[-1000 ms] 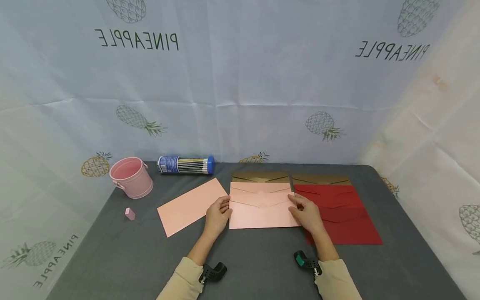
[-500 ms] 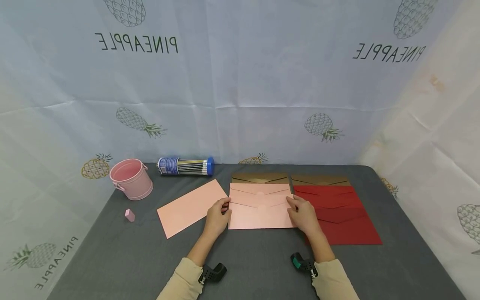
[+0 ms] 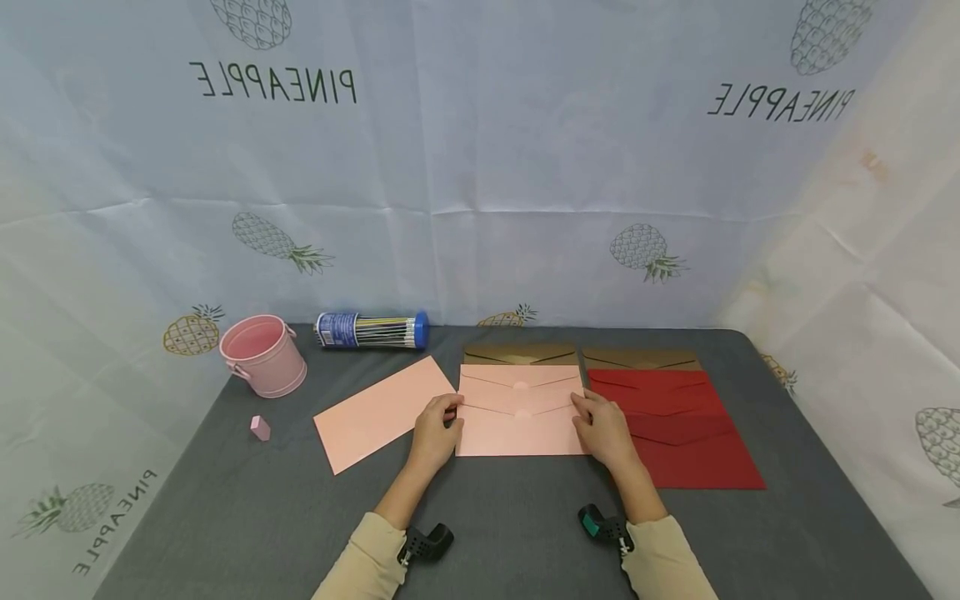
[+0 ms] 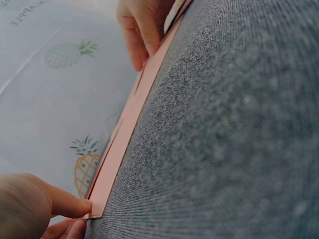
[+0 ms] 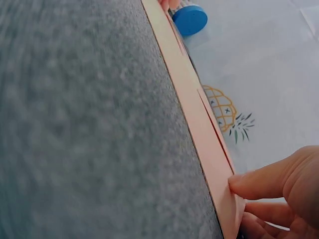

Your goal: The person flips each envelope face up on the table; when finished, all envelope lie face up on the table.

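Two pink envelopes (image 3: 517,435) overlap in the middle of the table, their flap outlines one above the other. My left hand (image 3: 436,432) holds the left edge; in the left wrist view, thumb and fingers of that left hand (image 4: 42,206) pinch the near corner. At the right edge is my right hand (image 3: 604,428), and the right wrist view shows its thumb (image 5: 254,184) on top with fingers curled beneath the envelope (image 5: 202,144). Behind the pink pair a gold envelope (image 3: 517,354) shows along its top strip.
A plain pink envelope (image 3: 382,417) lies slanted at the left. Red envelopes (image 3: 705,462) overlap at the right, with a gold one (image 3: 641,359) behind. Farther left are a pink bucket (image 3: 273,367), a small pink block (image 3: 259,428) and a blue-capped tube of pencils (image 3: 371,330).
The front pink envelope has slid left, and its right edge now nearly lines up with the one behind. My right hand has moved left with it; my left hand has barely moved.
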`<state>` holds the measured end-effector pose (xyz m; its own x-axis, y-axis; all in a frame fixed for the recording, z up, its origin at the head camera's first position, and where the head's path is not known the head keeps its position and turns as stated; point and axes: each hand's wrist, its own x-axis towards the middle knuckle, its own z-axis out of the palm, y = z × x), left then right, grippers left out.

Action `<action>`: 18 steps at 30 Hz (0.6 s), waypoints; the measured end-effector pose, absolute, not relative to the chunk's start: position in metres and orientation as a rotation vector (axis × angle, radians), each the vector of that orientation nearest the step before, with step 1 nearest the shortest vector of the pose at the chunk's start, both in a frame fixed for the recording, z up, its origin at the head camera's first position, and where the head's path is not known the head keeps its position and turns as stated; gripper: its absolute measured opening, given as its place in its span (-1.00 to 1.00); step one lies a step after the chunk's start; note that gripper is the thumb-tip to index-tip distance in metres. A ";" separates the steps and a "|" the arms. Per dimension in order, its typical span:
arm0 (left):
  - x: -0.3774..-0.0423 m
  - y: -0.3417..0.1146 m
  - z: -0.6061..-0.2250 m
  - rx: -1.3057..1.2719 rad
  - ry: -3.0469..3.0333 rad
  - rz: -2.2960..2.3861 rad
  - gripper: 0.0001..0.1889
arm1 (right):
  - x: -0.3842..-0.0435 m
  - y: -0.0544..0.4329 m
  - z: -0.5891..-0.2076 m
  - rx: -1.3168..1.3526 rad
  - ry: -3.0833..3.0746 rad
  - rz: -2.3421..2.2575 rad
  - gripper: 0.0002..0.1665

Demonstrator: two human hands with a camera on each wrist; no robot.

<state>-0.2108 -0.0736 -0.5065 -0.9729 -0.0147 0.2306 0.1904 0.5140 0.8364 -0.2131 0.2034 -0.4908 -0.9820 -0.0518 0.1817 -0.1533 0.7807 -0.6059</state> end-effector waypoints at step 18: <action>-0.214 -0.091 -0.499 -0.081 -2.421 -1.558 -0.60 | -0.215 0.199 -0.488 0.141 -2.706 1.141 -0.47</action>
